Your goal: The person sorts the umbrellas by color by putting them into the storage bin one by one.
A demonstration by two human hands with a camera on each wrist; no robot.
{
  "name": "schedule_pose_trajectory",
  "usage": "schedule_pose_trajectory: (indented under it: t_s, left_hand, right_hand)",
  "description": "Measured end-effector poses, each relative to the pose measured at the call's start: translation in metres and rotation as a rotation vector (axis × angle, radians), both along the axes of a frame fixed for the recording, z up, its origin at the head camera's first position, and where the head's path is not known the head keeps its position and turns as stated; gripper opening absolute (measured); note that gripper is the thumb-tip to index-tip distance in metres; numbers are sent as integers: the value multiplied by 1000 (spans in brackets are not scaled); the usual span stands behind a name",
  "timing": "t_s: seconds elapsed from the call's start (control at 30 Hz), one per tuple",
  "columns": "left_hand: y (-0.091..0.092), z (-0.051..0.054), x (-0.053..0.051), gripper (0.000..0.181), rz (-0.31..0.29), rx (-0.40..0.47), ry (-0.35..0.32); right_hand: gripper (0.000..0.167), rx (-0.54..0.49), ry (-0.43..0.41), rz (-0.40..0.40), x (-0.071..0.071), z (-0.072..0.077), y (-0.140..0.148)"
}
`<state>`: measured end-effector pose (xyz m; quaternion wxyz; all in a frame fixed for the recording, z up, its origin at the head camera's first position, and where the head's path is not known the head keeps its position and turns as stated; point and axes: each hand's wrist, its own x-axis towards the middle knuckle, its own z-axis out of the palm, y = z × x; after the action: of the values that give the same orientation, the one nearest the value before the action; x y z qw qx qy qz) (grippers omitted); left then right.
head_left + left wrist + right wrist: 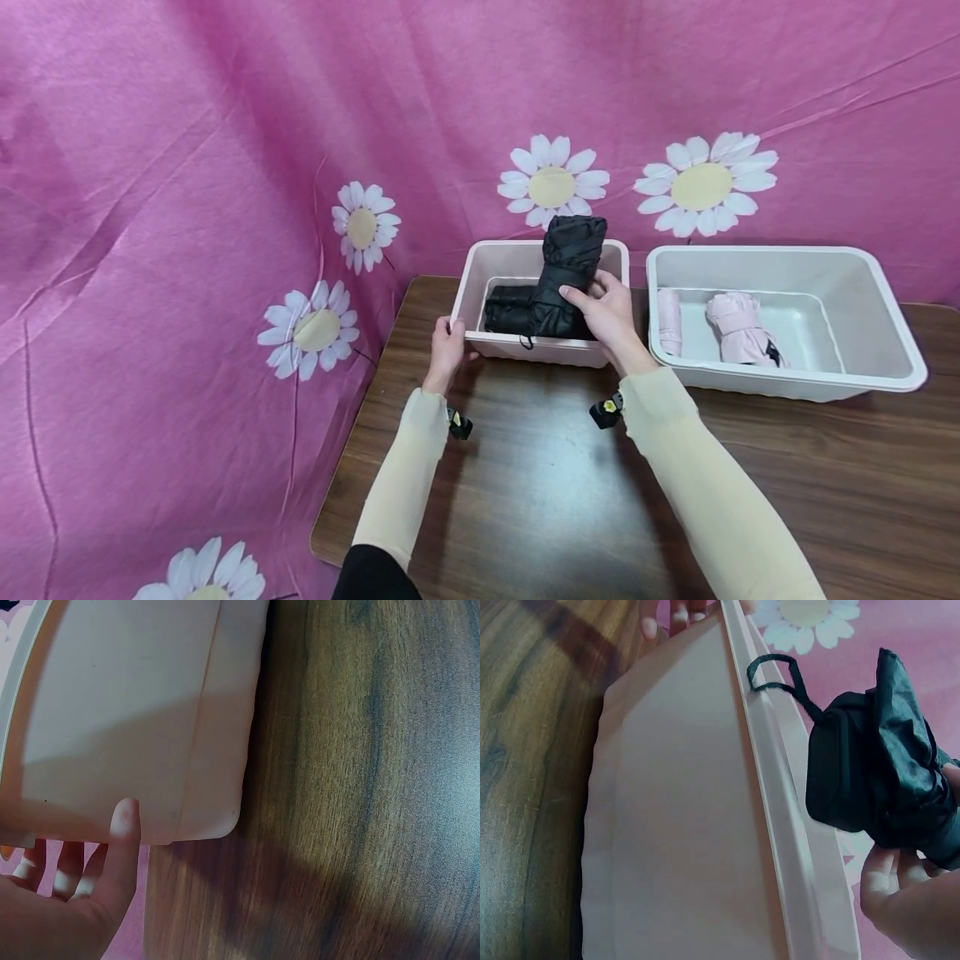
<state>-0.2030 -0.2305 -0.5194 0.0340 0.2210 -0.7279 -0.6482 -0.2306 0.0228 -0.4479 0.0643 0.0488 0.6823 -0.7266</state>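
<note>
A folded black umbrella [567, 271] is in my right hand [606, 315], tilted above the smaller pale bin [547, 350]. Its black handle end [832, 774] and looped wrist strap [799, 686] show in the right wrist view, hanging over the bin's near rim. Inside that bin lies another black folded bundle [508, 308], partly hidden behind the held umbrella. My left hand [447, 346] grips the bin's near left corner at the rim. In the left wrist view one finger lies along the bin's outer wall [127, 727], with the others round the corner.
To the right stands a larger pale bin [862, 333] holding a pink folded umbrella [738, 325] and a slim pink roll [670, 321]. Both bins stand on a brown wooden table [540, 467]. Behind hangs a pink cloth [450, 125] printed with white flowers.
</note>
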Motion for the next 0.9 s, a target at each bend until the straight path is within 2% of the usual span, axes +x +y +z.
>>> schedule_pose_trajectory:
  t_s: [0.13,0.3,0.5,0.7,0.9]
  left_hand:
    - [0,0,0,31,-12,8,1]
    - [0,0,0,31,-3,8,2]
    - [0,1,0,30,8,10,-2]
    - [0,1,-1,30,11,5,0]
    - [0,1,0,31,14,-14,-5]
  right_hand:
    - [60,-21,-4,34,-1,1,3]
    - [54,-76,-32,55,-1,-1,7]
    - [44,-123,-108,23,1,-5,9]
    - [38,-192,-111,-11,3,-8,11]
    - [8,-259,-118,-62,8,-6,12]
